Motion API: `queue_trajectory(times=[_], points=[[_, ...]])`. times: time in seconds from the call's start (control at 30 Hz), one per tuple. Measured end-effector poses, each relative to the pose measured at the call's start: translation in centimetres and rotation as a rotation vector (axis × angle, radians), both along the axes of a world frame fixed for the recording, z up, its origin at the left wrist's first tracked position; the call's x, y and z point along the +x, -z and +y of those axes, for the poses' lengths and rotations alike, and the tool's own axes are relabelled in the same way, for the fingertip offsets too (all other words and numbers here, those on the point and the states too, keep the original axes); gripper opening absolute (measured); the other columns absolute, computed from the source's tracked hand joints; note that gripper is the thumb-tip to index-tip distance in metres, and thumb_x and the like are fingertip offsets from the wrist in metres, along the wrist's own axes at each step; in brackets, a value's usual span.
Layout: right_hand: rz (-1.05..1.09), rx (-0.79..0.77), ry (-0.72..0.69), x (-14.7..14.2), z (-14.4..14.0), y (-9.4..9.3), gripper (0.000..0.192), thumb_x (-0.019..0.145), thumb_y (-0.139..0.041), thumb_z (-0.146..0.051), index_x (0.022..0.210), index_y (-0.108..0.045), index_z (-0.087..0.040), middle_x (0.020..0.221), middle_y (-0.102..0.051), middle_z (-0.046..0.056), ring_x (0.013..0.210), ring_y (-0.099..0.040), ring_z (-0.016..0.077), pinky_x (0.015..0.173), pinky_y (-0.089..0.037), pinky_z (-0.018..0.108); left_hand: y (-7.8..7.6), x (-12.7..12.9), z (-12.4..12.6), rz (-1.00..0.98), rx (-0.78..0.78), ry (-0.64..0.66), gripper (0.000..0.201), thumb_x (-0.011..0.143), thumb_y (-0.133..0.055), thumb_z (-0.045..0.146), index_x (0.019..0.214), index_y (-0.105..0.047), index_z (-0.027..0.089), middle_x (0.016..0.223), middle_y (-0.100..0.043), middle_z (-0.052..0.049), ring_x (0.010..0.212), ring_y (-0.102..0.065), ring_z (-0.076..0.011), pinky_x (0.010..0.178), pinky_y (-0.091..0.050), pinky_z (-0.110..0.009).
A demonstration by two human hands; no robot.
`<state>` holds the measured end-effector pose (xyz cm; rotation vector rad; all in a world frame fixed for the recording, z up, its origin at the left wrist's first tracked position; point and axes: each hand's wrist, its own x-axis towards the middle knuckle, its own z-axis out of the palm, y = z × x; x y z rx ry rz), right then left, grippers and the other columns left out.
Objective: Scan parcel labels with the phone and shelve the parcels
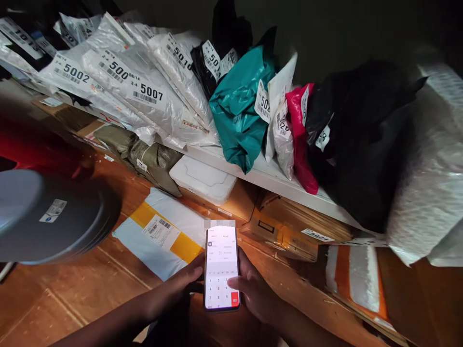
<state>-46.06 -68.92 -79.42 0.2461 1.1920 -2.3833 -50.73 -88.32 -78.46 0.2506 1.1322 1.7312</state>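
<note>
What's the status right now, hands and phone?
Left hand and right hand both grip the phone, keypad showing. Parcel shelf ahead. Nothing between hands and phone.

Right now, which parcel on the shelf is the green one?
The teal green bag in the middle of the white shelf. The parcels to its left are silvery white; those to its right are white, red and black.

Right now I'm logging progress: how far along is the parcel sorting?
Done: numbered parcels stand filed on the white shelf. In hand: both the left hand and right hand hold a phone showing a keypad. Left: a yellow-taped mailer and cardboard boxes lie on the floor.
</note>
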Motion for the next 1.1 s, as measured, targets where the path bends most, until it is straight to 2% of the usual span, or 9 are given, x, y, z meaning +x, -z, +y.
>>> queue_trajectory(times=[0.2,0.43,0.53,0.6,0.67,0.73,0.8,0.9,1.1], points=[[-0.038,0.044,0.056,-0.1,-0.5,-0.1,0.048,0.067,-0.061,-0.024,0.113,-0.048,-0.023,0.108,-0.068,0.005,0.102,-0.061,0.0276,0.088,-0.043,0.045,0.4,0.2,0.2,0.036,-0.011,0.030,0.077,0.075,-0.069,0.027,0.142,-0.033,0.034,0.141,-0.048,-0.005,0.125,-0.046,-0.0304,0.105,-0.034,-0.050],[-0.061,0.060,0.067,-0.4,-1.3,0.5,0.043,0.071,-0.065,-0.029,0.111,-0.049,-0.025,0.105,-0.069,0.004,0.099,-0.062,0.0273,0.087,-0.044,0.045,1.2,0.6,-0.1,0.078,0.023,-0.035,0.079,0.073,-0.068,0.028,0.143,-0.032,0.029,0.142,-0.046,-0.008,0.130,-0.040,-0.0333,0.107,-0.031,-0.052],[-0.064,0.091,0.068,-0.3,-1.3,1.0,0.039,0.076,-0.065,-0.035,0.111,-0.051,-0.025,0.106,-0.070,0.005,0.098,-0.063,0.0272,0.088,-0.044,0.044,2.4,0.5,-0.7,0.125,0.028,-0.043,0.067,0.078,-0.054,0.030,0.142,-0.036,0.026,0.143,-0.045,-0.006,0.135,-0.033,-0.0334,0.109,-0.028,-0.053],[-0.062,0.131,0.059,0.1,-1.1,1.6,0.043,0.076,-0.067,-0.034,0.115,-0.052,-0.026,0.109,-0.069,0.005,0.102,-0.062,0.0275,0.090,-0.043,0.043,4.5,0.6,-1.1,0.324,-0.158,-0.087,0.059,0.084,-0.043,0.032,0.142,-0.036,0.023,0.144,-0.045,-0.009,0.134,-0.034,-0.0321,0.110,-0.027,-0.052],[-0.069,0.163,0.042,0.7,-0.9,2.4,0.055,0.069,-0.073,-0.028,0.119,-0.051,-0.029,0.114,-0.069,0.003,0.106,-0.061,0.0279,0.093,-0.042,0.042,7.4,0.5,-1.4,0.670,-0.494,-0.086,0.063,0.084,-0.046,0.036,0.143,-0.033,0.019,0.146,-0.040,-0.015,0.135,-0.033,-0.0335,0.112,-0.023,-0.055],[-0.069,0.123,0.023,1.1,-0.8,3.1,0.067,0.061,-0.080,-0.028,0.121,-0.050,-0.032,0.118,-0.067,0.003,0.110,-0.059,0.0299,0.093,-0.042,0.043,10.2,0.2,-1.3,0.998,-0.809,0.029,0.081,0.070,-0.061,0.031,0.144,-0.032,0.014,0.151,-0.031,-0.020,0.140,-0.021,-0.0389,0.113,-0.010,-0.062],[-0.100,0.007,-0.005,1.3,-0.9,3.6,0.071,0.057,-0.081,-0.036,0.121,-0.051,-0.032,0.120,-0.067,0.005,0.113,-0.058,0.0325,0.095,-0.041,0.046,12.3,-0.3,-1.3,1.167,-1.010,0.177,0.098,0.057,-0.069,0.024,0.145,-0.028,0.014,0.155,-0.021,-0.020,0.142,-0.009,-0.0427,0.110,0.003,-0.067],[-0.234,-0.113,-0.040,1.2,-1.0,3.8,0.066,0.060,-0.076,-0.044,0.120,-0.054,-0.030,0.118,-0.068,0.007,0.115,-0.057,0.0332,0.097,-0.039,0.046,13.5,-1.0,-1.9,1.243,-1.081,0.272,0.105,0.057,-0.072,0.030,0.148,-0.020,0.018,0.157,-0.015,-0.017,0.142,-0.007,-0.0420,0.108,0.008,-0.069],[-0.258,-0.099,-0.161,0.2,-0.7,4.0,0.061,0.057,-0.074,-0.046,0.114,-0.061,-0.027,0.106,-0.072,0.005,0.092,-0.065,0.0283,0.079,-0.048,0.036,12.8,-0.8,-8.0,1.423,-0.879,0.347,0.100,0.061,-0.073,0.036,0.146,-0.022,0.020,0.154,-0.024,-0.019,0.139,-0.018,-0.0410,0.109,-0.006,-0.069]])
